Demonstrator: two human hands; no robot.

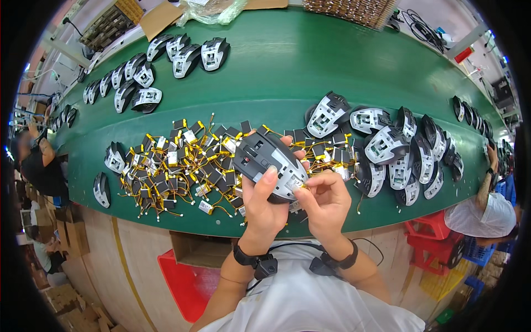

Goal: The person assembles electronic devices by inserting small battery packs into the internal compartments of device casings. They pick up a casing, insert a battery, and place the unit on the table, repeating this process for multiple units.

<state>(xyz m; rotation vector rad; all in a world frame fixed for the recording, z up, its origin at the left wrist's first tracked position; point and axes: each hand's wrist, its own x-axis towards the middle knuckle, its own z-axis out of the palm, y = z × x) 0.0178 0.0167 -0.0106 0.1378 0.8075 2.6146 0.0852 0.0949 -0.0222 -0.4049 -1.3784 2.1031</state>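
A black and silver computer mouse (260,157), its underside up and tilted, rests in my left hand (261,205). The left thumb presses on its face while fingertips show beyond its far edge. Closed in a pinch at the mouse's silver end is my right hand (327,205); a small silver and yellow piece shows by the thumb tip, but what the fingers hold is too small to make out. Beneath and around both hands spreads a pile of small battery packs (182,163), dark or silver with yellow tape and thin wires.
Several more mice (387,145) are heaped on the green table (276,61) to the right. Another group of mice (188,58) lies at the far left. Red stools (431,232) stand right of me, and a red bin (182,282) is below the table. Other people (481,213) sit at both sides.
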